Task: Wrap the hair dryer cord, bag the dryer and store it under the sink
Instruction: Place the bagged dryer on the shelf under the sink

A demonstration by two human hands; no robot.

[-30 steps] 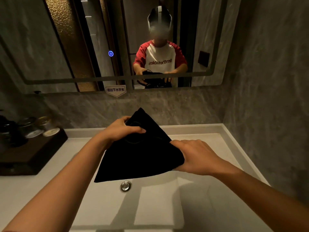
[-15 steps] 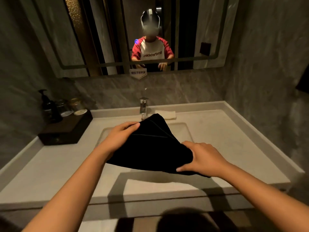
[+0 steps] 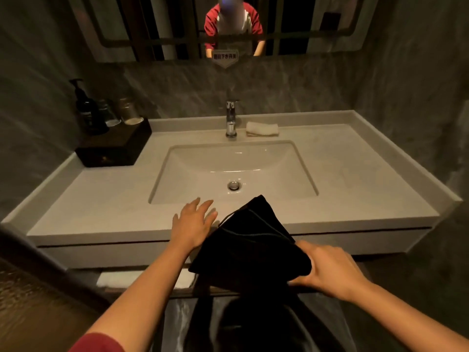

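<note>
Head view, the only one. Bag (image 3: 250, 246): a black cloth drawstring pouch, held in the air just in front of the near edge of the worktop (image 3: 355, 189), over the gap below the sink (image 3: 233, 168). It hangs as a slanted wedge, one corner pointing up toward the basin and the bulk sagging to the lower left. A thin cord and a stitched seam run across its upper face.

Right hand (image 3: 330, 270): fingers pressed around the bag's lower right end, thumb on top, the rest curled beneath; it carries the whole load. Left hand (image 3: 194, 224): fingers spread and empty, hovering just left of the bag above the worktop's near edge, not touching the cloth.

Handling, as a judgement: the cloth is soft, matte and limp, so it gives no support of its own and is unlikely to slip. The fullness and sag suggest a fairly heavy, rigid item inside, presumably the dryer, though it cannot be seen. Best hold is under the bulge with one hand, or at the gathered cord end; a grip on loose fabric alone lets the contents swing.

Whether the mouth is drawn closed cannot be told.
</note>
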